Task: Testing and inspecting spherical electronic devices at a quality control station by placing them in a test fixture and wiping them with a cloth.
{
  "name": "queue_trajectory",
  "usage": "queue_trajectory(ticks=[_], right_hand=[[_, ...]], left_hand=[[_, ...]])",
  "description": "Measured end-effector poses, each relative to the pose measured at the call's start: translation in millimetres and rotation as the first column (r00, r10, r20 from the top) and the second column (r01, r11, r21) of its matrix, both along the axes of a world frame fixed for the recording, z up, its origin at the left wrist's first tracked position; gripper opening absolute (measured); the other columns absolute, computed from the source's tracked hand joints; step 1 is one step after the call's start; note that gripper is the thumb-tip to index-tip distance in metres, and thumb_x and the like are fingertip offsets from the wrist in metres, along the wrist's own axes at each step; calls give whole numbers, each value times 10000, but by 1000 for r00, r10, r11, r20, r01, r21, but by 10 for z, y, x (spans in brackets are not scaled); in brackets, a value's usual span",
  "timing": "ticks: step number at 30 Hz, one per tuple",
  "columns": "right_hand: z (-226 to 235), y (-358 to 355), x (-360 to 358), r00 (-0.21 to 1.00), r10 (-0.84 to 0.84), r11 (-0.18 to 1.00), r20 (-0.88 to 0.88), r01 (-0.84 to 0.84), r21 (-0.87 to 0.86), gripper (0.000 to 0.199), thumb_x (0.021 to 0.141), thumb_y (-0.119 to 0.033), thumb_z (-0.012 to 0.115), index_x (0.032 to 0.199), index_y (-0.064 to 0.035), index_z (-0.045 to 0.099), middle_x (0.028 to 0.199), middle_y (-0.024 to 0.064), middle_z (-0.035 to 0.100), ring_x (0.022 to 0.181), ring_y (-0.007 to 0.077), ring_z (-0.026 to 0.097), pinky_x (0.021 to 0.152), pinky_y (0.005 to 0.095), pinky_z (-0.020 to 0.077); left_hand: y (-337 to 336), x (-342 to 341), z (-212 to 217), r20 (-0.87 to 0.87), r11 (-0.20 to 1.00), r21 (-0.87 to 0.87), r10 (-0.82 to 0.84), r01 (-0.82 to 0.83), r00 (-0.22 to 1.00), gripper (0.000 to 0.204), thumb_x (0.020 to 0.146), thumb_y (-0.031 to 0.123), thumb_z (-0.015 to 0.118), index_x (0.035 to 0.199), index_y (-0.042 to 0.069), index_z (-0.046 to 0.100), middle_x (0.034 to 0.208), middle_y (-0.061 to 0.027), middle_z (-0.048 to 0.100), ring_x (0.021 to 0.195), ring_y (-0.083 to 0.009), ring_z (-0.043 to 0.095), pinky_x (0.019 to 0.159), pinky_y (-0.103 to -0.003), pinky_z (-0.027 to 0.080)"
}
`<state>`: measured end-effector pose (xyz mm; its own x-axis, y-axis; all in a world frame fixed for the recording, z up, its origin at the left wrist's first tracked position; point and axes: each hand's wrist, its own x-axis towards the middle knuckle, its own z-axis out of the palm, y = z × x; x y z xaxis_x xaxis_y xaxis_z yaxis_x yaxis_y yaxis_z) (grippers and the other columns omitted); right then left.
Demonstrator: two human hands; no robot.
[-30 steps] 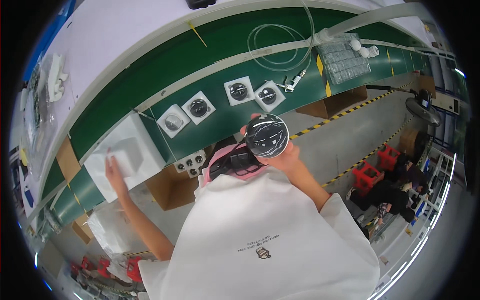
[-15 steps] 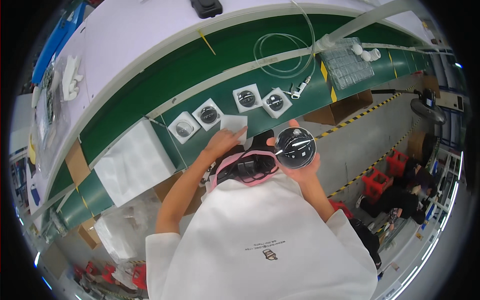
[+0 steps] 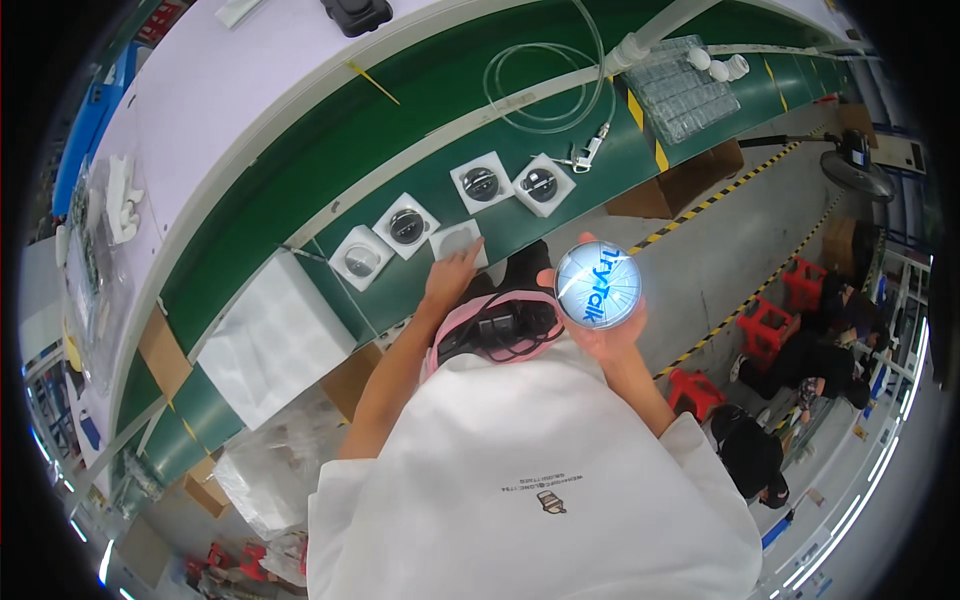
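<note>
Two hands: the left hand (image 3: 455, 278) reaches in over the near edge of the green bench (image 3: 620, 165); the right hand (image 3: 618, 338) is off that edge, on the person's side of the green bench.
Right grip: fingers curled round a glossy round device (image 3: 598, 285), clamped on it from behind and from the sides.
Round device: off the near edge of the green bench, its domed face lit pale blue with darker blue lettering.
Left grip: fingers touch a small foam tray (image 3: 460, 240); whether they pinch it or merely rest on it, I cannot tell.
Foam tray: white, with a round hollow, at the near edge of the green bench.
Foam holders (image 3: 406, 222): four white squares on the green bench; three bear dark discs, the leftmost a paler one.
Air gun (image 3: 594, 148): on the green bench, just beside the rightmost holder, with a clear hose (image 3: 545, 131).
White block (image 3: 275, 335): large, toward the left end of the green bench.
Clear plastic trays (image 3: 688, 105): toward the right end of the green bench.
</note>
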<state>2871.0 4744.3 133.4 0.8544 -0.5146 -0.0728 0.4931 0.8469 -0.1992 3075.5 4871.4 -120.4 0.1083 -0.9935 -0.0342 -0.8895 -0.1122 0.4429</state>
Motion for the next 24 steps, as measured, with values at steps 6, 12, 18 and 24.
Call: queue_trajectory(ticks=[6, 12, 18, 24], right_hand=[[72, -43, 15, 984, 10, 990, -179, -35, -137, 959, 840, -561, 688, 1571, -126, 244, 1379, 414, 447, 856, 254, 710, 570, 238, 565], [42, -65, 7, 990, 14, 999, -137, -20, -42, 1009, 784, -512, 755, 1533, -50, 261, 1332, 369, 501, 1292, 521, 484, 733, 474, 660], [-36, -85, 36, 997, 29, 999, -74, -30, -19, 967, 837, -513, 700, 1563, -82, 228, 1372, 417, 441, 1170, 432, 599, 693, 362, 630], [-43, -196, 0, 991, 9, 995, -133, -22, -99, 851, 930, -491, 595, 1583, -106, 209, 1413, 455, 378, 1163, 431, 619, 694, 288, 619]], left_hand=[[-96, 36, -24, -37, 998, 3, 64, -64, 997, 756, 838, 242, 741, 1505, 187, 390, 965, -110, 670, 872, -290, 683, 663, -417, 565], [-278, 24, 43, -101, 979, 105, 188, -177, 977, 748, 843, 282, 752, 1493, 178, 396, 1025, -145, 684, 920, -328, 686, 699, -439, 561], [-233, -1, 241, -318, 965, 119, 260, -233, 912, 670, 874, 266, 733, 1452, 126, 426, 1149, -216, 660, 1057, -394, 643, 882, -472, 528], [95, 24, 399, -357, 907, -124, 338, -403, 871, 486, 896, 171, 705, 1340, 72, 532, 1186, -166, 644, 1148, -371, 589, 968, -442, 484]])
